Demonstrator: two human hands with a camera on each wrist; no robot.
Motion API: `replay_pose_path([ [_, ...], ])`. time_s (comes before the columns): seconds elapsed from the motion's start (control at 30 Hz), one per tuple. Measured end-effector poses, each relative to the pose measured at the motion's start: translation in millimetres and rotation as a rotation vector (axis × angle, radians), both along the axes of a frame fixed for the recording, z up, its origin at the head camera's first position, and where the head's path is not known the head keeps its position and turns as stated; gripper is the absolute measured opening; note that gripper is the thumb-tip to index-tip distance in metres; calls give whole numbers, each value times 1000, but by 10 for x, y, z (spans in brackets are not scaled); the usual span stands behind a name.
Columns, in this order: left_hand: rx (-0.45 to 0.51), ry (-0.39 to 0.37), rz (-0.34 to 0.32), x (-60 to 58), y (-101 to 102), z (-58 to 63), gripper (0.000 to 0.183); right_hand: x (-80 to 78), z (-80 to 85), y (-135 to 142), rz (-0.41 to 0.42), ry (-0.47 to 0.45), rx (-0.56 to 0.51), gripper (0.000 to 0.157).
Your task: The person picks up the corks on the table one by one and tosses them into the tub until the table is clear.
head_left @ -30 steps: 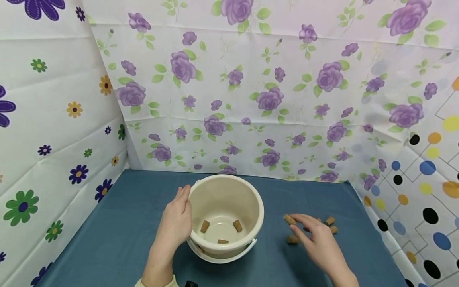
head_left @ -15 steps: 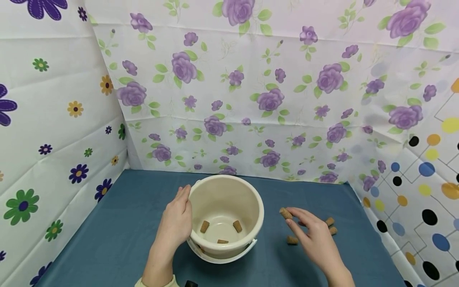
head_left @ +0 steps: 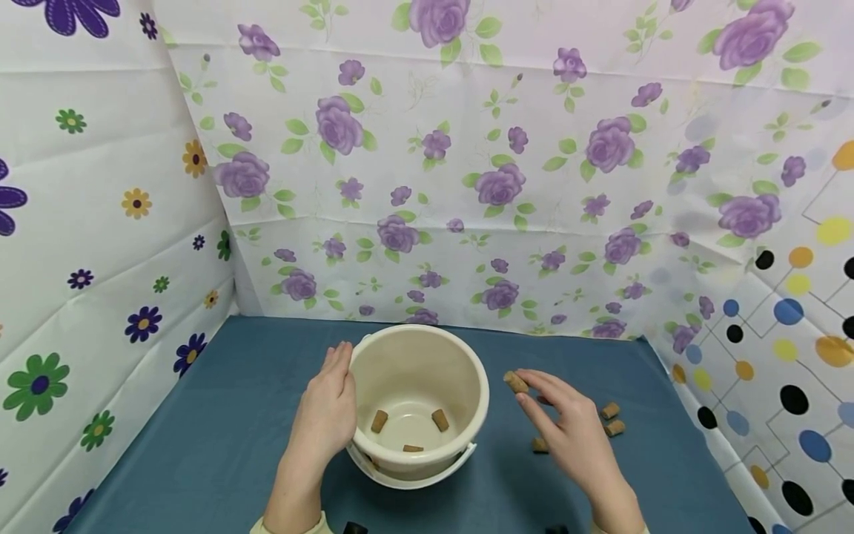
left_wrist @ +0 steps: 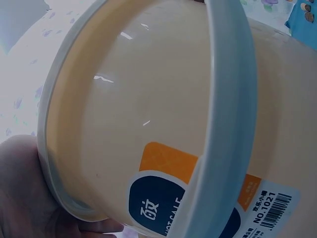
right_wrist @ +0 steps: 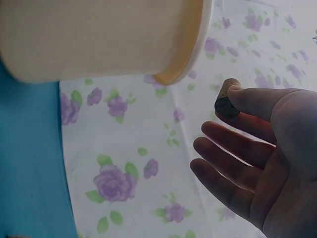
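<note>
My right hand (head_left: 570,430) pinches a brown cork (head_left: 515,382) between thumb and index finger, just right of the cream bucket (head_left: 427,363). In the right wrist view the cork (right_wrist: 228,96) has a dark end, and the other fingers spread loosely below it. Fairly straight fingers of my left hand (head_left: 327,408) rest against the bucket's left side at the rim. Inside the bucket lie three corks, one at the left (head_left: 379,421), one at the right (head_left: 439,420) and one partly hidden by the near rim (head_left: 413,449).
One cork (head_left: 540,446) lies on the blue cloth (head_left: 494,504), partly behind my right hand. Two more corks (head_left: 610,410) lie farther right. The bucket's handle (head_left: 460,467) hangs at its front. A flowered sheet (head_left: 427,185) stands behind.
My right hand has moved left toward the bucket, carrying the cork away from the ones on the cloth. My left hand stays at the bucket's side.
</note>
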State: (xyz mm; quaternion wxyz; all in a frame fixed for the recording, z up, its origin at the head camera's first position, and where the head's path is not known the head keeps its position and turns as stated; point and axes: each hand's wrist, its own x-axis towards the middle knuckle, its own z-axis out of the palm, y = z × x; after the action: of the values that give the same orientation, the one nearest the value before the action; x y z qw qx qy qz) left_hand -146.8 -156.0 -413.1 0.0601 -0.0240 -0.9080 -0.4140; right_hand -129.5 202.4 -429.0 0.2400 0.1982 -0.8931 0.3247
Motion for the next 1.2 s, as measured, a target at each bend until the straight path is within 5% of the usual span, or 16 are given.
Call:
replay_pose_path([
  [0.53,1,-36,5,-8,-9,11,56,-81,207,-476,144,73,-100,35],
  [1.2,12,-17,-2,-25,-13,-10,55,-72,175,-632,145,13,-63,34],
])
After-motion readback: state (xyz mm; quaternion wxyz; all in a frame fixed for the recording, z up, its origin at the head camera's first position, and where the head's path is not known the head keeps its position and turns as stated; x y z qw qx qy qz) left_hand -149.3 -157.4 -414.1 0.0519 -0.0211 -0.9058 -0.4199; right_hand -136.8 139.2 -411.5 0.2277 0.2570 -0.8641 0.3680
